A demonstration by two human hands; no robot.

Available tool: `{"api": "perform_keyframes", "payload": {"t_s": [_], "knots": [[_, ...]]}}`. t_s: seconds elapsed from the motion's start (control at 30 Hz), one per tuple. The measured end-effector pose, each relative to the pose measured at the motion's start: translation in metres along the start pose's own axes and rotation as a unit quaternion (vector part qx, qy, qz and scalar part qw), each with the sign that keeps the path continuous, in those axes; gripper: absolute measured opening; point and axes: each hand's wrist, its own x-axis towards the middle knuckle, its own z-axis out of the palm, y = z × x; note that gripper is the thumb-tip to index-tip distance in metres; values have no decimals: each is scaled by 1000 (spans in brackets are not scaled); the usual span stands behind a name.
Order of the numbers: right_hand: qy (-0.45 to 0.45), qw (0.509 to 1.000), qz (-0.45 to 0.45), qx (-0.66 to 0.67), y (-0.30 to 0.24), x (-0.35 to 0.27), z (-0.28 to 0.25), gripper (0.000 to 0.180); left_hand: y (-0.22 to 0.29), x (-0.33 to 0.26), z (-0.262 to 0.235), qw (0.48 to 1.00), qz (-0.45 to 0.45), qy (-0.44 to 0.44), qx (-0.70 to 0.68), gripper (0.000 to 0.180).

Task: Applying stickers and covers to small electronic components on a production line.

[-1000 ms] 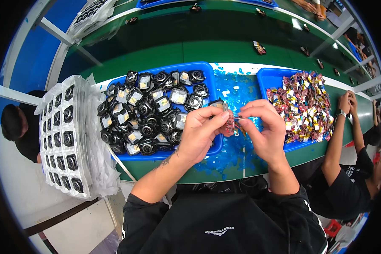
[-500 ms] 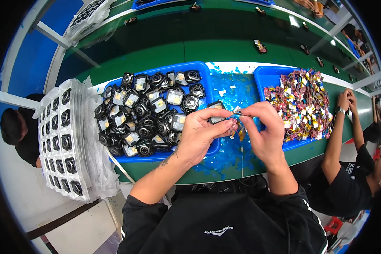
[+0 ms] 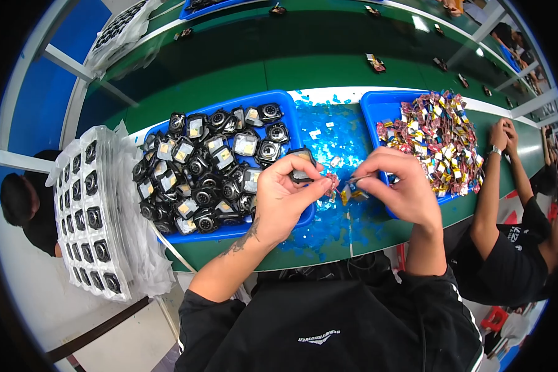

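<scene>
My left hand (image 3: pixel 285 197) is closed in a pinch on a small reddish circuit board (image 3: pixel 331 185) above the blue-littered strip between two trays. A black-rimmed watch case (image 3: pixel 301 165) shows just behind its fingers; whether they touch it I cannot tell. Right of the board, my right hand (image 3: pixel 406 189) is pinched too, with something small and bluish at its fingertips that is too small to name. Below those fingertips shows a yellow piece (image 3: pixel 346 196); what it belongs to is unclear. A small gap separates the fingertips of both hands.
On the left, a blue tray (image 3: pixel 296 124) holds piled black watch cases. The right blue tray (image 3: pixel 367 115) is heaped with reddish circuit boards. Scraps of blue film (image 3: pixel 328 136) cover the green table between them. Stacked white trays (image 3: pixel 84 211) stand far left. A co-worker's hands (image 3: pixel 503 133) are at right.
My hands have drawn apart, the right one shifting right from the left fingertips. The circuit board stays in my left hand. The whole view has shifted slightly.
</scene>
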Motion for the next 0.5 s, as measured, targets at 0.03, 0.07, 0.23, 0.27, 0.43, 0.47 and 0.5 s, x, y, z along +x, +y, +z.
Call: {"api": "perform_keyframes", "payload": {"t_s": [0.03,0.07,0.23,0.27,0.43,0.47,0.5], "knots": [[37,998,16,-53,0,-6,-6,11,1,-1,-1,1000,7,5,9,15],[105,985,31,-135,-1,-14,-14,10,0,0,0,1000,8,0,8,15],[218,855,84,-464,25,-39,-37,25,0,-3,5,1000,6,-13,24,15],[214,878,73,-423,24,-33,-30,31,-1,-3,4,999,-1,-27,23,14],[86,986,29,137,8,-9,21,27,-4,-6,4,998,-19,-65,-5,13],[68,972,18,223,15,-7,30,25,-3,-6,6,998,-18,-67,-4,13],[76,959,15,272,20,-8,37,22,-3,-6,8,997,-34,-67,-22,14]]}}
